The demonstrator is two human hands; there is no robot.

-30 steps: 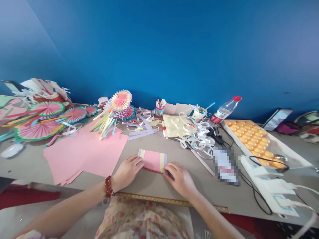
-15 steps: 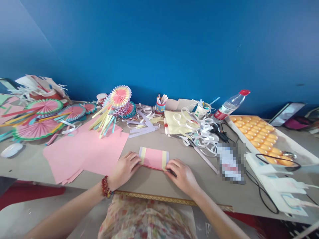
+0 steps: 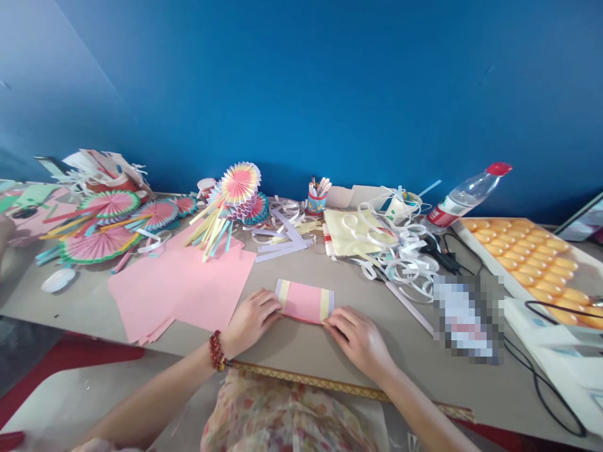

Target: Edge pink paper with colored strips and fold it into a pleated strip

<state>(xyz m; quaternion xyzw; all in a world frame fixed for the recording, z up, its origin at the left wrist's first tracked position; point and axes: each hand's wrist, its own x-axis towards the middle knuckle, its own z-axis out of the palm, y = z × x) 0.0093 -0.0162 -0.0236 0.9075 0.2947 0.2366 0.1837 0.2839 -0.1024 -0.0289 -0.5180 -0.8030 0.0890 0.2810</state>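
A small rectangle of pink paper (image 3: 304, 301) with yellow and lilac strips at both ends lies on the table before me. Along its near edge is a narrow red fold. My left hand (image 3: 252, 321) grips the near left corner, thumb and fingers closed on it. At the near right corner my right hand (image 3: 358, 342) pinches the same paper between thumb and fingers. Left of it lie large pink sheets (image 3: 188, 282) in a loose stack. Behind it are lilac paper strips (image 3: 287, 235).
Pleated paper fans (image 3: 240, 185) stand at the back, with more at left. A pen cup (image 3: 316, 202), yellow sheets (image 3: 351, 231), curled white strips (image 3: 409, 263) and a tilted bottle (image 3: 466, 198) line the back. At right are an orange-domed tray (image 3: 532, 254) and cables. A white mouse (image 3: 58, 280) lies at left.
The camera view has turned slightly left, so everything appears shifted right. Both hands stay at the near corners of the pink paper, which still lies flat on the table.
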